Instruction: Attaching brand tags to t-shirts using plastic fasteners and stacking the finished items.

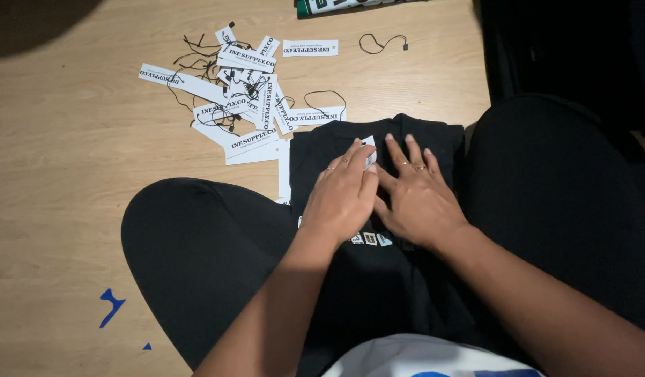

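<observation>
Both hands are pressing flat, fingers spread, on the folded black garment between the knees: left hand is covering a small white tag, right hand beside it. The tag could be creasing underneath, and the fold could be sliding on the wooden floor.

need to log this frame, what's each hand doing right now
Left hand: fingers on a small white tag on the folded black garment.
Right hand: open, flat on the garment, holding nothing.
</observation>
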